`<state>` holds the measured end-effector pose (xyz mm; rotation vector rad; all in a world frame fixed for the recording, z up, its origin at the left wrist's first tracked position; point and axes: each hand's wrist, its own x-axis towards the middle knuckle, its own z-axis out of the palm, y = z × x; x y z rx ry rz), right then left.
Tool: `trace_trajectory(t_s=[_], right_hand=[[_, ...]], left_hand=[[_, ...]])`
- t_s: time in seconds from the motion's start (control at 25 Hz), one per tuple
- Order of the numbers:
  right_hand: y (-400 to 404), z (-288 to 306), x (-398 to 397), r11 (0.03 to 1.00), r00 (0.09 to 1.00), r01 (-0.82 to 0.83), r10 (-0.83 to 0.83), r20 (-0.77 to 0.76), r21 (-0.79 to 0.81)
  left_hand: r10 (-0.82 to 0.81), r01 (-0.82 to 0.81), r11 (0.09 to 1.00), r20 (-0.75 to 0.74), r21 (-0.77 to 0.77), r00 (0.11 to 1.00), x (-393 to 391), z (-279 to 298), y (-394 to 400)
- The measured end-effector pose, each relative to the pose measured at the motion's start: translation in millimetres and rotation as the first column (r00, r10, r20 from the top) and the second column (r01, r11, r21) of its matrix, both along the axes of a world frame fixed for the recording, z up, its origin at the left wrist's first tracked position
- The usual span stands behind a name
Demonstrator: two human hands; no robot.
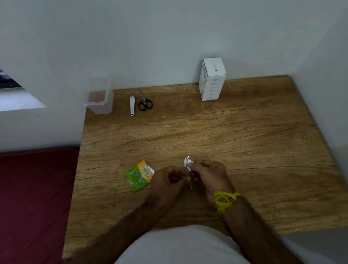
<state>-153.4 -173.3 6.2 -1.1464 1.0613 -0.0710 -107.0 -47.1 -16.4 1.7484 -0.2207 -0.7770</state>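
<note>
Though dim, a wood-grain table (pixel 243 144) under a white scrap (pixel 188 163), grey-walled corner (pixel 291 65).

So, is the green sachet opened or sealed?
Opened: the green sachet lies flat on the table, its top corner torn ragged.

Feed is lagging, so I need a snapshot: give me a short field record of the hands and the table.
left hand: pinches lower end of white paper piece
right hand: pinches its top; yellow thread on wrist
green sachet: torn open, flat on table, left of left hand
scissors: closed, near wall
white tool: just left of scissors
clear tub: table's far left corner
white box: upright against wall
</note>
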Motion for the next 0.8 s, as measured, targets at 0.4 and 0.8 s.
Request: trace_trajectory(t_s=[0.4,0.8], right_hand=[[-0.8,-11.6,-4.6,0.997,0.996,-0.078,0.079,-0.043,0.021],[-4.1,-4.8,-13.7,0.961,0.973,-0.228,0.232,0.012,-0.156]], left_hand=[[-0.028,0.021,0.997,0.093,0.078,0.995,-0.5,-5.3,-3.3],[-0.101,0.072,0.986,0.195,0.149,0.976,4.4,-6.9,2.6]])
